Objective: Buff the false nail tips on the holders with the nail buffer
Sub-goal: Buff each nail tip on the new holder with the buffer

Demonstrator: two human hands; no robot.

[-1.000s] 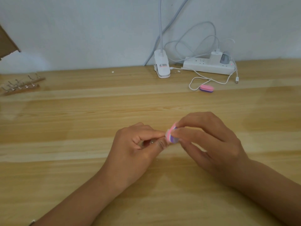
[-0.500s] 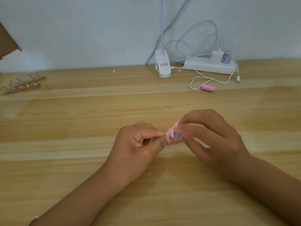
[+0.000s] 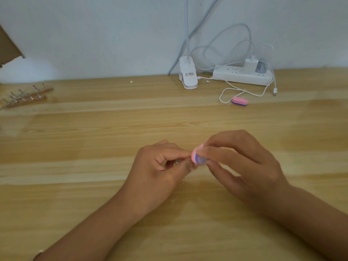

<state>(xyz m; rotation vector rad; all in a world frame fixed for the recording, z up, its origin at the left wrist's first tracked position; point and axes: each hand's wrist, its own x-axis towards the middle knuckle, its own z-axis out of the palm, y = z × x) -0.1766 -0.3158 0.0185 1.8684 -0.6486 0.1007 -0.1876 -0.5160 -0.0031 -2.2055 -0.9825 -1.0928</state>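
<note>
Above the middle of the wooden table [image 3: 94, 185], my right hand [image 3: 243, 166] pinches a small pink and purple nail buffer [image 3: 197, 157] between thumb and fingers. Its end presses against the fingertips of my left hand [image 3: 158, 170]. My left hand's fingers are curled round a small nail holder [image 3: 176, 162], of which only a glint shows; the nail tip itself is hidden. Two wooden racks [image 3: 26, 96] with several metal holders lie at the far left.
A second pink and purple buffer [image 3: 239, 101] lies at the back right beside a white cable [image 3: 226, 91]. Behind it are a white power strip [image 3: 243, 75] and a white lamp clamp [image 3: 188, 76] against the wall. Cardboard [image 3: 7, 46] juts in at the upper left.
The buffer in my right hand has shifted back and forth a little against my left fingertips. Both hands stay in the same spot.
</note>
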